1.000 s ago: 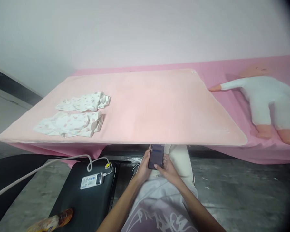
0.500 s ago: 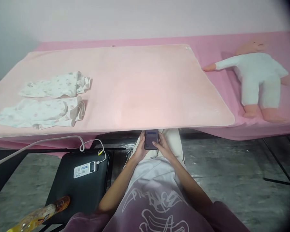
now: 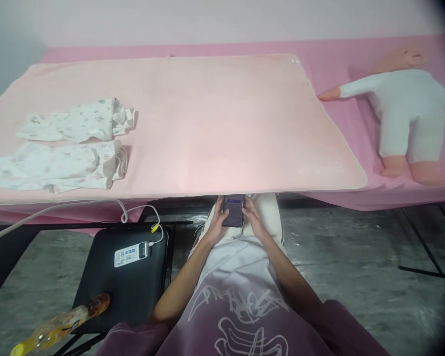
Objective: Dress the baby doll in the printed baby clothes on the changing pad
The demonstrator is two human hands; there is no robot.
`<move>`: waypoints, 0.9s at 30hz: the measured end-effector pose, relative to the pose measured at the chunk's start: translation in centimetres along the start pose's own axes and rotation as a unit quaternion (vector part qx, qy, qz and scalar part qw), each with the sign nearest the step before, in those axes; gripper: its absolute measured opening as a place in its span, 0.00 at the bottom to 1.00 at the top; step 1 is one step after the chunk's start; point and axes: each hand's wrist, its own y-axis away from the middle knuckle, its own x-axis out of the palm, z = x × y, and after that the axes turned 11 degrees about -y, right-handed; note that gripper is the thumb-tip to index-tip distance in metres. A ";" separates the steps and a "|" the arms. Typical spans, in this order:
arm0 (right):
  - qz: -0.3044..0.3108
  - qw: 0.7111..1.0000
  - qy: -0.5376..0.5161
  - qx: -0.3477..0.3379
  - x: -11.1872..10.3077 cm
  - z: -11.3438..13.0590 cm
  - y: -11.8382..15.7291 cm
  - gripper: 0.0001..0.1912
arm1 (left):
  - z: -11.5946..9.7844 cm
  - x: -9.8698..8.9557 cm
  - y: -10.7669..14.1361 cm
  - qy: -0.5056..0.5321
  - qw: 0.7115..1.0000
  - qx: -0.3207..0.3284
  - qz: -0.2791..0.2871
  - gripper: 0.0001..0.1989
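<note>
Low in my lap, just under the table's front edge, a dark smartphone (image 3: 233,211) is held upright with its screen lit. My left hand (image 3: 217,222) grips its left side, the thumb lying over the lower left of the screen. On the other side my right hand (image 3: 253,216) is closed round the right edge, thumb near the screen's border. The phone's top end reaches close to the edge of the pale pink mat (image 3: 215,123). What the screen reads is too small to tell.
Two patterned baby garments (image 3: 77,121) lie folded on the mat's left. A baby doll (image 3: 411,113) in white rests on the pink cloth at right. On a black stool (image 3: 133,291) at left are a power bank (image 3: 131,254) with a white cable (image 3: 77,205) and a yellow-capped bottle (image 3: 59,326).
My left thumb has come onto the screen, while my right thumb has drawn back from it to the edge. The view has shifted slightly; the things on the table stay put.
</note>
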 end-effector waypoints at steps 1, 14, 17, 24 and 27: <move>0.000 1.000 -0.003 0.004 0.0 -0.1 0.0 0.45 | -0.1 0.1 0.1 0.014 1.000 -0.006 0.006 0.38; 0.004 1.000 0.013 0.008 -0.3 0.2 0.4 0.46 | -0.3 0.2 0.2 0.037 0.999 -0.017 0.005 0.34; 0.017 1.000 0.024 0.005 -0.2 0.0 0.6 0.52 | 0.0 0.1 0.2 0.036 0.999 -0.008 0.009 0.35; 0.036 0.998 0.054 -0.005 -0.2 -1.9 0.9 0.68 | 0.0 0.0 0.2 0.019 1.000 -0.018 0.012 0.36; 0.038 0.998 0.045 0.001 -0.2 -1.6 0.9 0.66 | 0.1 -0.2 0.2 0.020 0.999 -0.019 0.017 0.37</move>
